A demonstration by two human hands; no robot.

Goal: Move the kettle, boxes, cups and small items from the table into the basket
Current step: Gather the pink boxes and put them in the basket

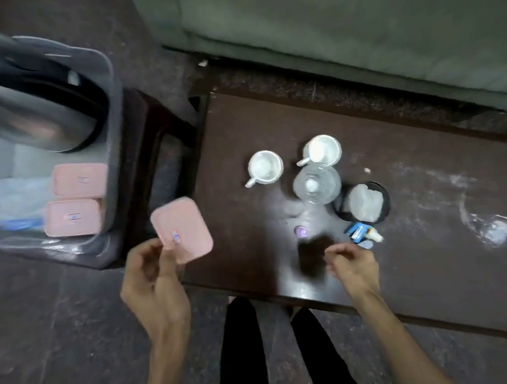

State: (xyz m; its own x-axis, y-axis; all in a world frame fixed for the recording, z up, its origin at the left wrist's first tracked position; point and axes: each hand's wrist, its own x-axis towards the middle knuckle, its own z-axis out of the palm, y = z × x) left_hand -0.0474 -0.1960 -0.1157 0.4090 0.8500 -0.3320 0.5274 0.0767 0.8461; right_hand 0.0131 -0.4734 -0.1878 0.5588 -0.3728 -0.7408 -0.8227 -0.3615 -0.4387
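My left hand grips a pink box by its near edge, in the air between the dark table and the clear plastic basket. Two more pink boxes lie in the basket beside the steel kettle. On the table stand two white cups, a glass jar, a black container with a white bag, a small purple item and a blue packet. My right hand hovers over the table's near edge, fingers loosely curled, holding nothing.
The basket rests on a dark stool left of the table. A green sofa runs along the far side. A glass lid lies on the table at the right. My legs stand at the table's near edge on a stone floor.
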